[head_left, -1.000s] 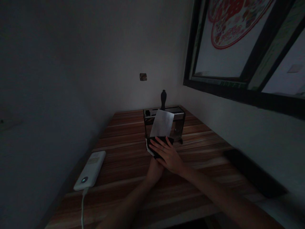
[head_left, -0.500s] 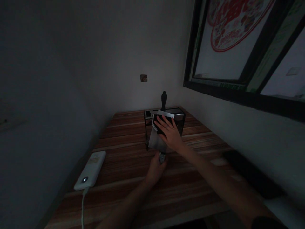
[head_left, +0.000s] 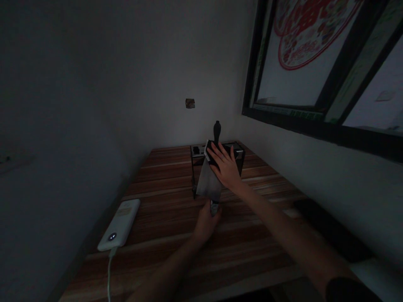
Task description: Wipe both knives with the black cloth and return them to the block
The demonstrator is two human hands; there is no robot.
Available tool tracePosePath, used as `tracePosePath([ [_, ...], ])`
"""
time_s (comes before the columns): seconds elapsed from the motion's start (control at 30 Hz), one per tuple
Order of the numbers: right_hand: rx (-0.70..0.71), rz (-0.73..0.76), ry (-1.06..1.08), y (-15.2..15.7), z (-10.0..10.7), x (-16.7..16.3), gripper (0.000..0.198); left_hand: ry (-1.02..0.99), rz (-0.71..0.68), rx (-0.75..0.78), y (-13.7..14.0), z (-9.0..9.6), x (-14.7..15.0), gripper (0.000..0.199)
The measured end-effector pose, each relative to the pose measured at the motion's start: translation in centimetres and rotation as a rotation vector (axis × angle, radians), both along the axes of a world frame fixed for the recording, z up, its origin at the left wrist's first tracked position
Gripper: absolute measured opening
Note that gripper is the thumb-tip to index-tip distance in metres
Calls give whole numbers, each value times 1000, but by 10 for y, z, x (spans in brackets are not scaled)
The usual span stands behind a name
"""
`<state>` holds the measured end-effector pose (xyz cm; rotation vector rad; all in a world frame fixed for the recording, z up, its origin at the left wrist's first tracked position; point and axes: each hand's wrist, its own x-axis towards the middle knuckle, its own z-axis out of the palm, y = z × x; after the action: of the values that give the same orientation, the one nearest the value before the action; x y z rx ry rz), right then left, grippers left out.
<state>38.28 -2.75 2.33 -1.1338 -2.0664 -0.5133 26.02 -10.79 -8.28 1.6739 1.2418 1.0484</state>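
Left hand (head_left: 206,222) grips cleaver (head_left: 208,184) handle; right hand (head_left: 227,167) presses dark cloth (head_left: 210,153) (probably) on blade.

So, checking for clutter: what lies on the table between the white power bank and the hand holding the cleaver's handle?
Only bare wooden table separates the power bank from the left hand, head view.

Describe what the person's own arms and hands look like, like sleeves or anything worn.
Both forearms are bare as far as the dim picture shows. The right arm has a dark sleeve edge near the bottom right corner of the frame. The left hand and right hand wear no gloves. Whether there is a ring or watch cannot be told in this light.
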Motion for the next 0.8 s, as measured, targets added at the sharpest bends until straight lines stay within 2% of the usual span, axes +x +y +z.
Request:
tracePosePath([
  [0.23,-41,27,-44,-18,-14,-5,55,-6,14,-16,0,-3,0,9],
  [0.57,-148,113,-123,-55,-49,-14,55,-96,-11,3,2,-8,0,36],
  [0.8,-195,186,-161,-72,-68,-16,57,-177,-67,67,3,-13,-1,26],
])
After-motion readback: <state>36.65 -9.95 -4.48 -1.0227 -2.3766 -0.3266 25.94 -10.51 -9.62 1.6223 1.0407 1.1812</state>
